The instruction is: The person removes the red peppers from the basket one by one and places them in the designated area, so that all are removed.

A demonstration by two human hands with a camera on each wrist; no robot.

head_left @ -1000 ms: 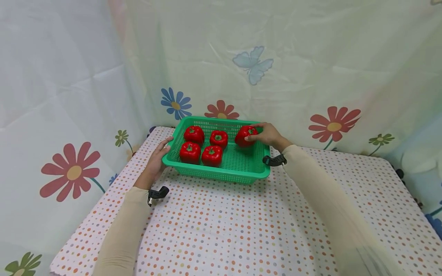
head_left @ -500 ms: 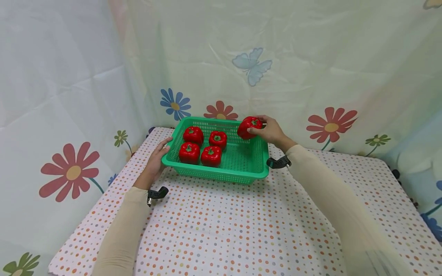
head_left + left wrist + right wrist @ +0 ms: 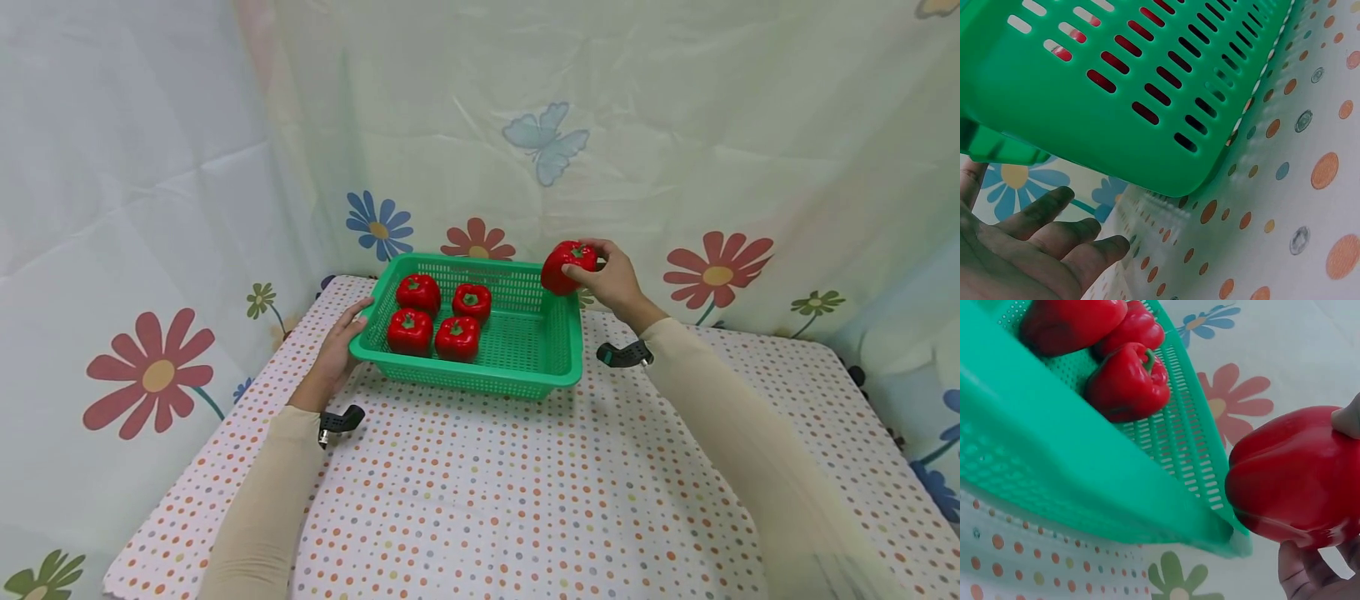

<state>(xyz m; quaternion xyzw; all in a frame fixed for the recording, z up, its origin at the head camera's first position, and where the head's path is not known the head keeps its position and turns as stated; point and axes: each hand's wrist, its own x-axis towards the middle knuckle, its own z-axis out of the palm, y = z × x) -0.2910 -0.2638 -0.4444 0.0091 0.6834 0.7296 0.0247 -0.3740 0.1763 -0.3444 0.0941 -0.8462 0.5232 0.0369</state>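
A green basket (image 3: 465,377) stands on the table with several red bell peppers inside, among them one at the front left (image 3: 410,332). My right hand (image 3: 613,279) grips another red pepper (image 3: 564,268) above the basket's back right corner. In the right wrist view that pepper (image 3: 1297,478) is pinched between thumb and fingers, just beyond the rim. My left hand (image 3: 337,348) rests at the basket's left side. In the left wrist view the fingers of the left hand (image 3: 1029,250) are spread and relaxed beside the basket wall (image 3: 1085,144).
A white tablecloth with coloured dots (image 3: 450,483) covers the table. Behind and to the left hangs a pale curtain (image 3: 637,125) with printed flowers and a butterfly. Small dark objects (image 3: 857,375) show at the table's right edge.
My right hand has lifted the gripped pepper out of the basket's right part, up and to the right. The left hand and the other peppers have stayed in place.
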